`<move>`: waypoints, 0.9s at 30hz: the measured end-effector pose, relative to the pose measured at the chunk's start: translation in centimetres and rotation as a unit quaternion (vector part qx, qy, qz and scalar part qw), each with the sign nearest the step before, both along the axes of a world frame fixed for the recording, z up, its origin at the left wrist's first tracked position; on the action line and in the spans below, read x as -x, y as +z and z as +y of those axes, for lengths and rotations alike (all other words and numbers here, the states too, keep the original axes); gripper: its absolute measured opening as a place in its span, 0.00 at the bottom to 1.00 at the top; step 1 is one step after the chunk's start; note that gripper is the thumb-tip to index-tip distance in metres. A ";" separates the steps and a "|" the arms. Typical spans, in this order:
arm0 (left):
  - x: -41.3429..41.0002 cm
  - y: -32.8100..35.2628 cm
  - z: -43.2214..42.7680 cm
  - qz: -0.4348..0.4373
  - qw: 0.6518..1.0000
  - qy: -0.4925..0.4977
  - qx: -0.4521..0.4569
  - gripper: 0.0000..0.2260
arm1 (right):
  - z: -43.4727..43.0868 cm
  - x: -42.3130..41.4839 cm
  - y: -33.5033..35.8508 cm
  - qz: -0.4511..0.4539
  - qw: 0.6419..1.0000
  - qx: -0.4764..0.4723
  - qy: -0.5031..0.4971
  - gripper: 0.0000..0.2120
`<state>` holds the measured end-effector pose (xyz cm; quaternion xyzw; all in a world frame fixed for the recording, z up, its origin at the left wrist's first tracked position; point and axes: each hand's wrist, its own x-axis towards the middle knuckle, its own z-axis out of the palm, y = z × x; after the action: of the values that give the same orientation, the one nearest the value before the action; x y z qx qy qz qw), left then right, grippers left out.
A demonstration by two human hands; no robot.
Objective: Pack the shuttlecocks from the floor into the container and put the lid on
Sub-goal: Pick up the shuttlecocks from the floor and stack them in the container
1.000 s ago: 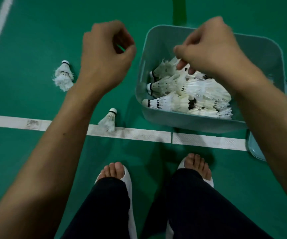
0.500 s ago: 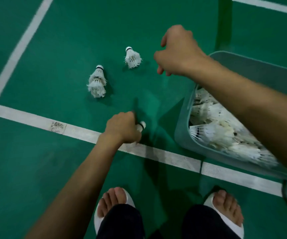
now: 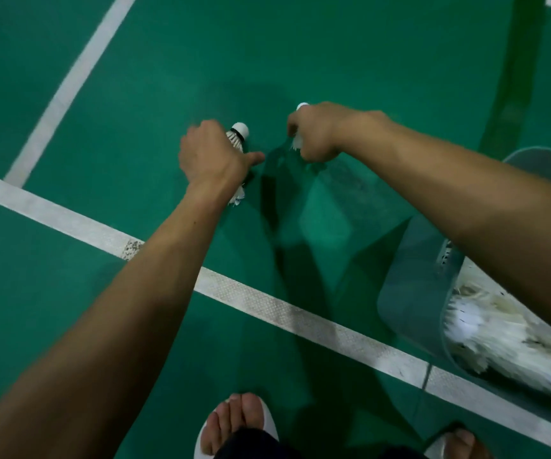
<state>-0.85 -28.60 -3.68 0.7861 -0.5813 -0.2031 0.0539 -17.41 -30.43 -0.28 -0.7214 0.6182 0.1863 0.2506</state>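
while the container (image 3: 410, 293) stands on the floor (image 3: 135, 77) heaped with shuttlecocks (image 3: 505, 336), left hand (image 3: 213, 157) fingers curl round one shuttlecock (image 3: 238, 137), right hand (image 3: 315, 134) fingers round a second shuttlecock (image 3: 298, 143), left of it.

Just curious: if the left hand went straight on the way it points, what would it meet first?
Probably nothing: beyond the left hand and the shuttlecock it grips only green floor shows. The line seems to pass left of the right hand, though depth is unclear.

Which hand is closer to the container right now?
Right. The right hand grips a shuttlecock left of the container; the left hand grips a second shuttlecock farther left.
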 end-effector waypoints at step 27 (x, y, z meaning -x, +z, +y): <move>17.3 16.4 14.7 0.490 0.868 -0.075 0.010 0.12 | 27.5 17.2 16.4 -0.387 0.746 0.145 -0.523 0.08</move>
<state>-18.18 -13.94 12.69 0.5389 -0.5391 -0.5601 0.3243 -34.60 -2.94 16.13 -0.3227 0.7682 -0.3607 0.4191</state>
